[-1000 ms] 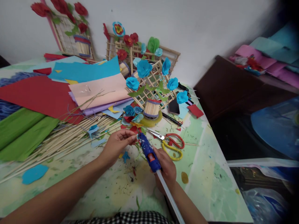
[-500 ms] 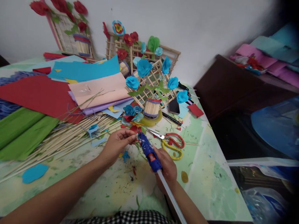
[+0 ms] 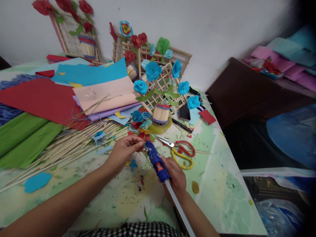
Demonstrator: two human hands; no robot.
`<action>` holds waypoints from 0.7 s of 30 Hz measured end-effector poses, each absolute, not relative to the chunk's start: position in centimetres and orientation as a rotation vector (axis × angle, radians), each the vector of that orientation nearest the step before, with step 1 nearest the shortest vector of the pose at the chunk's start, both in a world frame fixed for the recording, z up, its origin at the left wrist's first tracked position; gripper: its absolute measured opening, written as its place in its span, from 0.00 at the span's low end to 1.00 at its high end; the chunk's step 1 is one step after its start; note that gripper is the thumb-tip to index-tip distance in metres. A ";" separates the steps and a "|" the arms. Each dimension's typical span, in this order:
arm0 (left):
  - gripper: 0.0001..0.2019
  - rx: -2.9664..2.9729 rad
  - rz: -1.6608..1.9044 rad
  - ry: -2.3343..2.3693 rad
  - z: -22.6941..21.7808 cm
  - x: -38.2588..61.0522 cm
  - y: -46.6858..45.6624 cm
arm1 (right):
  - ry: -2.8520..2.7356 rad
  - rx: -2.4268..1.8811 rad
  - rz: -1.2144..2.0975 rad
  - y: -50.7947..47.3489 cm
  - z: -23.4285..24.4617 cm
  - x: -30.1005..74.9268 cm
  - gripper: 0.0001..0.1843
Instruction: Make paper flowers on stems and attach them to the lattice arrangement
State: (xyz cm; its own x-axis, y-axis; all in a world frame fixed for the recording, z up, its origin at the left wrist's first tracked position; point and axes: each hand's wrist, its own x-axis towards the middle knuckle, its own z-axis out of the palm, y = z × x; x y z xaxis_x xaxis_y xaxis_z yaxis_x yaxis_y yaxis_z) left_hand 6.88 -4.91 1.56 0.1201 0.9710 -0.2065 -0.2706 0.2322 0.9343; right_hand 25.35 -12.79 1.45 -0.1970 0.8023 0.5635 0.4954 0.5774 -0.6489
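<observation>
My right hand (image 3: pixel 174 176) is wrapped round a blue glue gun (image 3: pixel 156 161) with a clear glue stick (image 3: pixel 178 207) sticking out of its back. The gun's nozzle points at the fingertips of my left hand (image 3: pixel 123 151). Those fingers are pinched on a small piece I cannot make out, just above the table (image 3: pixel 217 184). Red and blue paper flowers (image 3: pixel 141 123) lie right behind the nozzle.
Red and yellow scissors (image 3: pixel 181 151) lie right of the glue gun. Bamboo sticks (image 3: pixel 66 144) and sheets of coloured paper (image 3: pixel 74 95) cover the left. Wooden lattice frames with blue flowers (image 3: pixel 160 87) stand behind. A phone (image 3: pixel 184 112) lies near them. A dark cabinet (image 3: pixel 247 95) is at right.
Both hands and the glue gun have stayed almost still; the view shifted very slightly.
</observation>
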 end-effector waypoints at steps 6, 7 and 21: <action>0.08 0.869 1.120 1.024 1.4 6.9 -4.9 | -1.873 -1.032 0.465 -12.9 1.5 25.4 0.29; 0.08 0.863 1.121 1.027 1.4 6.9 -4.9 | -1.872 -1.031 0.471 -12.9 1.5 25.4 0.29; 0.08 0.899 1.086 1.040 1.6 6.9 -5.0 | -1.837 -1.047 0.467 -12.8 1.2 25.8 0.28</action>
State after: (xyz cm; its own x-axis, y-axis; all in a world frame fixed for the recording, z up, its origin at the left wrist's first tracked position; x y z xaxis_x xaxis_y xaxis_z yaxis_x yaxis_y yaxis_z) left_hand 6.90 -4.98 1.62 0.1308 0.9692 -0.2087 -0.2500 0.2359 0.9391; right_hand 25.83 -12.83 1.23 -0.1954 0.8185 0.5402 0.4610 0.5628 -0.6861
